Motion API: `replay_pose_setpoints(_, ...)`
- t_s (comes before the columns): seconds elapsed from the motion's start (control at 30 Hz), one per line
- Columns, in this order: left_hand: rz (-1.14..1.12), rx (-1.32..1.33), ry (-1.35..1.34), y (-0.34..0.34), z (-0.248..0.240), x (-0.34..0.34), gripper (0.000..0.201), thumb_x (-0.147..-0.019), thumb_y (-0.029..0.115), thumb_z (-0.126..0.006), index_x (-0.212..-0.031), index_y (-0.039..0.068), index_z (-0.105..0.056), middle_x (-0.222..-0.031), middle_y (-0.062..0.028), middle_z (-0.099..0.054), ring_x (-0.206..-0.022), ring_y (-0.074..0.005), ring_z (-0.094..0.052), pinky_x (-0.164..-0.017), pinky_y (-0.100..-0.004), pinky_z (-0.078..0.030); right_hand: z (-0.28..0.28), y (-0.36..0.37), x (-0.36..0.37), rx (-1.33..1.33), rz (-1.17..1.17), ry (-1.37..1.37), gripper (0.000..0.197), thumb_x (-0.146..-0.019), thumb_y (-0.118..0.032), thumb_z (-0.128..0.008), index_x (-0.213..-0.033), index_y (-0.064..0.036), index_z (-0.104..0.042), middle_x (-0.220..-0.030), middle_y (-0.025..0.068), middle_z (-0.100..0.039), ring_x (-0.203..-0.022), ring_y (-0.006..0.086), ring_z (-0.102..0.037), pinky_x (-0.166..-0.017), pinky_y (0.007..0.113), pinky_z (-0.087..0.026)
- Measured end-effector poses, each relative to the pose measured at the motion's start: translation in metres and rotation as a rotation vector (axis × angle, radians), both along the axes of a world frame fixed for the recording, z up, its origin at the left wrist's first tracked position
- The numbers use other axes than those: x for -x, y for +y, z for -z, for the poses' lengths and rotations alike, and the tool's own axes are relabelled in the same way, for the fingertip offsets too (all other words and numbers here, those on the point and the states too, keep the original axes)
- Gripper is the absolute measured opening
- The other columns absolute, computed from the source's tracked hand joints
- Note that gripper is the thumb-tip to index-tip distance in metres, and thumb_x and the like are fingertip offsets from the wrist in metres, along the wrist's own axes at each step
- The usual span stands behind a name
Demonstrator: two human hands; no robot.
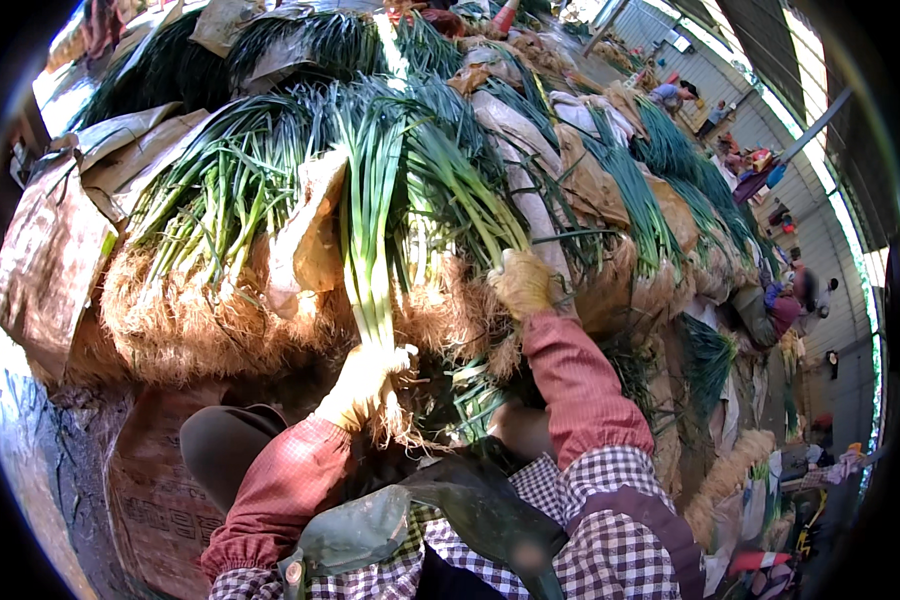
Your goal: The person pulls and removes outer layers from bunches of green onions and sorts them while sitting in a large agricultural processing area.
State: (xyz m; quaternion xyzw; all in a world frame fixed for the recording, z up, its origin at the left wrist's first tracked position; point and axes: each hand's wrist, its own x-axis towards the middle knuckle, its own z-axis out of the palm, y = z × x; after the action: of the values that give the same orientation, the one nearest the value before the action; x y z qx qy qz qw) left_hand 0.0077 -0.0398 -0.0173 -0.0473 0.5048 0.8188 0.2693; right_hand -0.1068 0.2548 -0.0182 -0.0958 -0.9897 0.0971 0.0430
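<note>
My left hand (362, 385), in a yellowish work glove, is closed around the lower end of a bunch of green onions (373, 250). Their pale stalks run up and away from me, and brown roots hang below the fist. My right hand (523, 284), gloved the same way, is closed at the root end of another bunch of green onions (467, 195) to the right. Those stalks slant up to the left over the pile. Between the two hands more stalks and a mass of brown roots (445, 305) show. The palms are hidden.
A large heap of green onions (185, 310) lies across the front, roots toward me. Brown paper sheets (305, 225) and a whitish sack (520, 145) lie among the bunches. Loose green leaves (475, 400) are near my knees. Other people (785, 300) are at the far right.
</note>
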Motion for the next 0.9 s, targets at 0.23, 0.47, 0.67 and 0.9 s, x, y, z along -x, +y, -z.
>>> replay_pose_setpoints(0.23, -0.189, -0.257, -0.156, 0.0, -0.001, -0.004, 0.023, -0.077, 0.01, -0.062, -0.096, -0.002, -0.056, -0.083, -0.0095, -0.06, -0.065, -0.0168, -0.057, -0.054, -0.0261, -0.049, -0.02, -0.162, -0.124, 0.594, -0.42, 0.057, 0.013, -0.085, -0.012, -0.052, -0.094, -0.0048, -0.058, -0.086, 0.0091, -0.059, -0.067, 0.0142, -0.056, -0.058, 0.026, -0.05)
replay_pose_setpoints(0.47, -0.221, -0.264, -0.159, -0.003, 0.035, 0.001, 0.018, -0.079, 0.001, -0.057, -0.096, -0.003, -0.055, -0.085, -0.0093, -0.06, -0.07, -0.0195, -0.06, -0.064, -0.03, -0.051, 0.022, -0.126, -0.083, 0.633, -0.08, 0.446, 0.031, -0.085, -0.011, -0.054, -0.112, 0.0014, -0.046, -0.09, 0.0092, -0.059, -0.071, 0.0148, -0.057, -0.062, 0.023, -0.049)
replay_pose_setpoints(0.67, -0.098, -0.523, -0.201, -0.012, -0.003, -0.004, 0.019, -0.08, 0.003, -0.056, -0.098, -0.002, -0.055, -0.086, -0.0093, -0.06, -0.077, -0.0182, -0.06, -0.069, -0.0282, -0.05, 0.001, -0.138, -0.069, 1.359, -0.092, -0.205, 0.035, -0.076, -0.018, -0.067, -0.098, 0.0028, -0.05, -0.078, 0.0089, -0.059, -0.062, 0.0123, -0.057, -0.05, 0.022, -0.05)
replay_pose_setpoints(0.9, -0.257, -0.22, 0.025, -0.046, -0.025, -0.012, 0.031, -0.071, 0.002, -0.062, -0.101, -0.002, -0.056, -0.093, -0.0065, -0.057, -0.087, -0.0153, -0.054, -0.084, -0.0273, -0.041, -0.05, -0.072, -0.038, 0.579, 0.025, 0.241, 0.026, -0.079, -0.014, -0.063, -0.094, 0.0012, -0.048, -0.079, 0.0112, -0.059, -0.059, 0.0151, -0.059, -0.048, 0.026, -0.052)
